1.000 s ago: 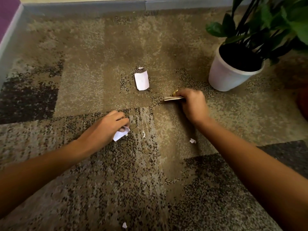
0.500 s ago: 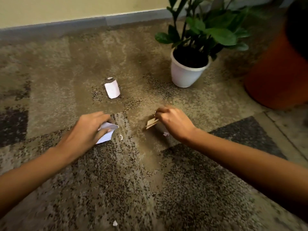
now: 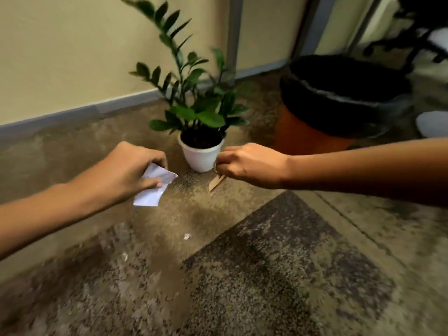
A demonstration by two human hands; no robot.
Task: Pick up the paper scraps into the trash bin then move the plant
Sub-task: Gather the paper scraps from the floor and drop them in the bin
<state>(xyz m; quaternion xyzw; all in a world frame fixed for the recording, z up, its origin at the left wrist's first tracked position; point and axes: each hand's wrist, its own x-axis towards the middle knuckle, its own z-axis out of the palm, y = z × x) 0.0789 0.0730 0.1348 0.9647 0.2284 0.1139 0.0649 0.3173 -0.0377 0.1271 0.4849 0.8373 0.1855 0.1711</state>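
My left hand (image 3: 128, 169) is raised above the carpet and grips white paper scraps (image 3: 155, 187) that hang below the fingers. My right hand (image 3: 252, 164) pinches a thin brown paper scrap (image 3: 216, 183) which points down to the left. Between the two hands, just behind them, stands the plant (image 3: 194, 93) in its white pot (image 3: 201, 155). The orange trash bin (image 3: 339, 103) with a black liner stands to the right, behind my right forearm. A small white scrap (image 3: 187, 236) lies on the carpet below the hands, and another tiny one (image 3: 124, 256) lies further left.
A yellow wall with a grey skirting board (image 3: 72, 112) runs behind the plant. A grey door frame (image 3: 234, 35) rises behind the leaves. The black base of an office chair (image 3: 417, 42) is at the top right. The carpet (image 3: 266, 275) is patchy brown and dark.
The view has swung up and to the right, which brings the bin fully into sight. Both hands have lifted off the carpet with their scraps and moved toward the plant and bin.
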